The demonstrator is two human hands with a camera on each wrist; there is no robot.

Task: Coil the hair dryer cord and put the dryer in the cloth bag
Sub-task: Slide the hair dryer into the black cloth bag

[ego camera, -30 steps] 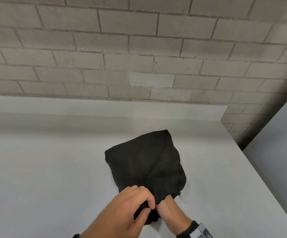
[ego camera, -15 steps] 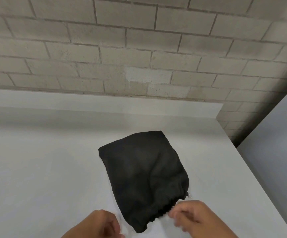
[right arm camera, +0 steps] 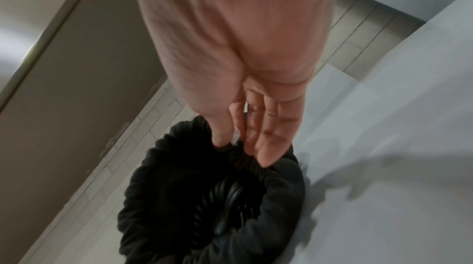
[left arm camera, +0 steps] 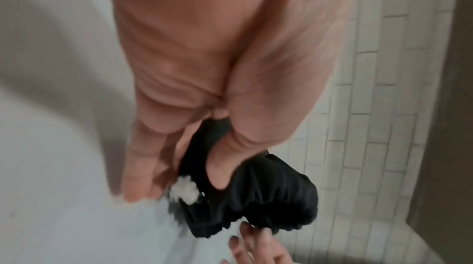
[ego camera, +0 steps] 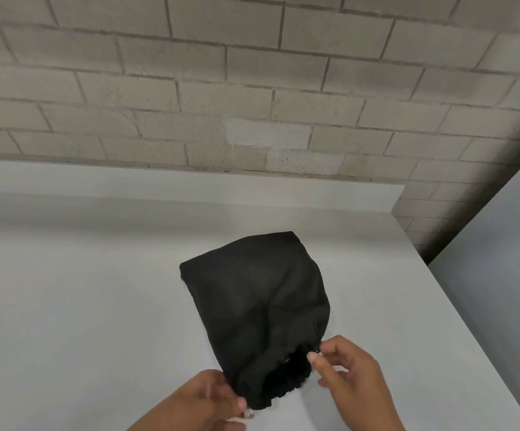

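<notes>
On table [ego camera: 97, 306], both hands pinch bag [ego camera: 252, 300] mouth: left hand [ego camera: 202, 402], right hand [ego camera: 346, 371]; uneven pulling may spill coiled cord [right arm camera: 220, 193].

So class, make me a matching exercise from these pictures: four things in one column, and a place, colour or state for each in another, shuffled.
Things:
1. cloth bag
2. left hand
3. brick wall
4. coiled cord

Descriptions:
A. beige, behind the table
B. black, lying on the table
C. seen inside the bag's mouth
D. pinching the bag's near edge

Pairs: 1-B, 2-D, 3-A, 4-C
</notes>
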